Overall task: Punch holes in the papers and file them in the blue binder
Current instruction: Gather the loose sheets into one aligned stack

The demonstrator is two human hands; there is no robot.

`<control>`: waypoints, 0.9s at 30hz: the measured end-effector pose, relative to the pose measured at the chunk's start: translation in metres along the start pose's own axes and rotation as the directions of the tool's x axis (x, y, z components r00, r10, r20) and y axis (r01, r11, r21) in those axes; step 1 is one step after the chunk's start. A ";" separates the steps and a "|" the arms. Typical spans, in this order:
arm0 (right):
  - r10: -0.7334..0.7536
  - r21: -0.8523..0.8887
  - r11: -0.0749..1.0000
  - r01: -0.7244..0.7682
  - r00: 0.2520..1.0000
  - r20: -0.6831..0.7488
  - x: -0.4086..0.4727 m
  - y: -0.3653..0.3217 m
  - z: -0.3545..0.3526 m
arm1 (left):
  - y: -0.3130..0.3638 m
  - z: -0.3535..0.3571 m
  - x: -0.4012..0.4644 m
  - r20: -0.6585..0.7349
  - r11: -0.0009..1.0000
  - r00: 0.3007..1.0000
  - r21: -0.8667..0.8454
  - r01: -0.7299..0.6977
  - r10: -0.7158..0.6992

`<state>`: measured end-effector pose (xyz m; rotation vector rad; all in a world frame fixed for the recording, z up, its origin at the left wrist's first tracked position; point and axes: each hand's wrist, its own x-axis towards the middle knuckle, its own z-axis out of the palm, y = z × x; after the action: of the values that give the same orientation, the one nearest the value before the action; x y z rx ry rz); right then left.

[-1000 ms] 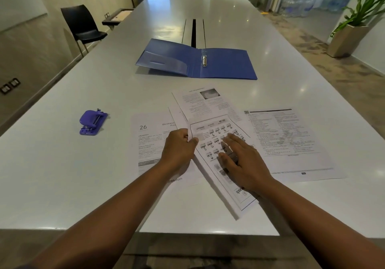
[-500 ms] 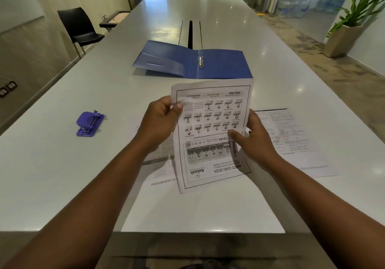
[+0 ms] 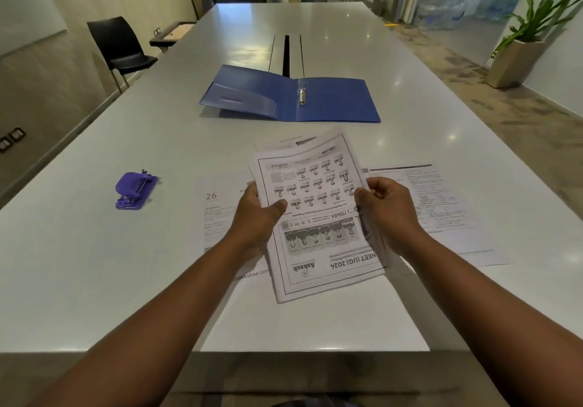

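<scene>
A small stack of printed papers (image 3: 315, 217) is held just above the white table (image 3: 94, 264), its top sheet showing rows of small portraits upside down. My left hand (image 3: 258, 217) grips the stack's left edge, thumb on top. My right hand (image 3: 388, 211) grips its right edge with curled fingers. Two more sheets lie flat on the table: one marked 26 (image 3: 217, 214) to the left, one with dense text (image 3: 441, 204) to the right. The blue binder (image 3: 293, 97) lies open farther back, its metal rings (image 3: 302, 96) at the spine. A purple hole punch (image 3: 135, 189) sits at the left.
A black chair (image 3: 120, 47) stands beside the table's left side. A dark cable slot (image 3: 286, 53) runs along the table's middle behind the binder. A potted plant (image 3: 523, 47) stands on the floor at the right. The table's near edge is just below my forearms.
The top sheet was lifted off the table, held upright, and is now lowered and tilted flatter over other sheets, with both hands gripping the edges of a small stack.
</scene>
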<state>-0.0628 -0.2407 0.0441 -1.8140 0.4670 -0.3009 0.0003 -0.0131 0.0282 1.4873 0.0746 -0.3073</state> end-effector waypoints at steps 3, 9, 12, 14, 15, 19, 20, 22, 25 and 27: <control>-0.039 -0.332 0.943 0.019 0.998 -0.056 0.006 0.009 -0.009 | -0.003 0.000 0.004 -0.062 0.987 0.997 0.159 -0.037 0.048; 0.045 -0.833 0.553 -0.021 0.999 0.005 0.009 0.021 -0.028 | -0.011 0.001 0.005 -0.081 0.993 0.996 0.107 0.044 -0.035; 0.155 -0.825 0.560 -0.082 0.988 0.007 0.013 0.021 -0.033 | -0.017 0.001 0.005 -0.089 0.990 0.994 0.123 0.071 -0.061; 0.191 -0.816 0.571 -0.086 0.981 0.030 0.016 0.021 -0.037 | -0.017 0.002 0.004 -0.091 0.988 0.994 0.142 0.067 -0.054; 0.202 -0.815 0.573 -0.086 0.979 0.039 0.017 0.021 -0.038 | -0.017 0.002 0.003 -0.091 0.986 0.995 0.157 0.060 -0.046; 0.192 -0.829 0.555 -0.069 0.980 0.047 0.016 0.020 -0.043 | -0.018 0.004 0.002 -0.085 0.983 0.996 0.182 0.037 -0.022; 0.186 -0.826 0.559 -0.073 0.982 0.039 0.016 0.022 -0.045 | -0.018 0.004 0.002 -0.082 0.982 0.996 0.187 0.036 -0.021; 0.159 -0.803 0.591 -0.071 0.987 0.030 0.017 0.026 -0.050 | -0.018 0.004 0.002 -0.082 0.978 0.996 0.206 0.040 -0.024; 0.075 -0.791 0.608 -0.069 0.997 -0.028 0.023 0.032 -0.063 | -0.018 0.004 0.003 -0.072 0.975 0.997 0.216 0.047 -0.032; 0.077 -0.812 0.567 -0.139 0.990 -0.115 0.028 0.032 -0.075 | -0.017 0.005 0.003 -0.077 0.974 0.996 0.222 0.054 -0.038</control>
<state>-0.0757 -0.3253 0.0341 -2.6864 0.8673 -0.0347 -0.0018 -0.0193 0.0110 1.7225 0.1359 -0.3072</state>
